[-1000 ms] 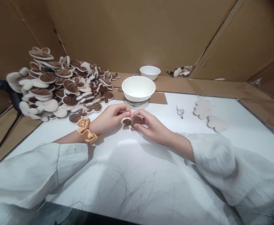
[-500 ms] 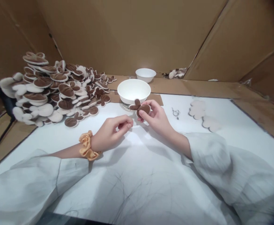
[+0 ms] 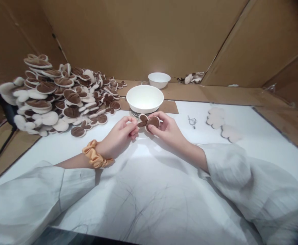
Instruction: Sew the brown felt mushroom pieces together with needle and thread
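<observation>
My right hand (image 3: 169, 130) holds a small brown plush rabbit head (image 3: 154, 121) with a pale edge, between thumb and fingers. Its two ears point left. Close to the ear tips, my left hand (image 3: 120, 135) is closed in a pinch; what it holds, if anything, is too small to make out. Just behind both hands stands a white bowl (image 3: 145, 98), whose inside looks plain white. An orange scrunchie (image 3: 95, 154) circles my left wrist.
A large heap of brown and cream plush pieces (image 3: 47, 87) fills the back left. A smaller white bowl (image 3: 159, 80) stands behind. Rightward lie a dark thread-like tangle (image 3: 192, 121) and pale plush pieces (image 3: 215, 118). Cardboard walls (image 3: 138, 41) enclose the table; a black cable (image 3: 1, 149) runs left.
The rabbit head has turned in my right hand, so its ears now lean left rather than upward. My left hand has shifted slightly up and left, its fingertips now beside the ears.
</observation>
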Motion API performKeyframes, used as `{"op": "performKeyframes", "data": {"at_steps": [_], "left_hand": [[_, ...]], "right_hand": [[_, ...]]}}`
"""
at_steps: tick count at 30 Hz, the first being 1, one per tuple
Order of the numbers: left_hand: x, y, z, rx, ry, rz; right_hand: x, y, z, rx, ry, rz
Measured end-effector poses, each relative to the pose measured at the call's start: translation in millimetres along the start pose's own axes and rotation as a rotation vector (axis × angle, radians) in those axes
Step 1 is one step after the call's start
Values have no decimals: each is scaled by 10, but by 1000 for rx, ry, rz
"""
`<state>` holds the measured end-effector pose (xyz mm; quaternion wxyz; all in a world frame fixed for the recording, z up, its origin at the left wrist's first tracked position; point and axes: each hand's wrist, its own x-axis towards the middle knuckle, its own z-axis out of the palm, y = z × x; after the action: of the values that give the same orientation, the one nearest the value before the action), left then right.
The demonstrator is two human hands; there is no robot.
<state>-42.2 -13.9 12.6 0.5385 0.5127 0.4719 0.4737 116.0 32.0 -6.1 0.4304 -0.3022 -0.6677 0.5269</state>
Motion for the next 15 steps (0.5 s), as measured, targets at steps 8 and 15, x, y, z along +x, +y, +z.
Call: {"op": "performKeyframes", "data": {"at_steps": [8,15], "left_hand": [[5,-37,-77,435,-127,-52],[-112,50,-30,725,-32,190]], "right_hand": [[-13,15,10,-55,-10,5],[-22,15,-3,-405,46,-115]]}}
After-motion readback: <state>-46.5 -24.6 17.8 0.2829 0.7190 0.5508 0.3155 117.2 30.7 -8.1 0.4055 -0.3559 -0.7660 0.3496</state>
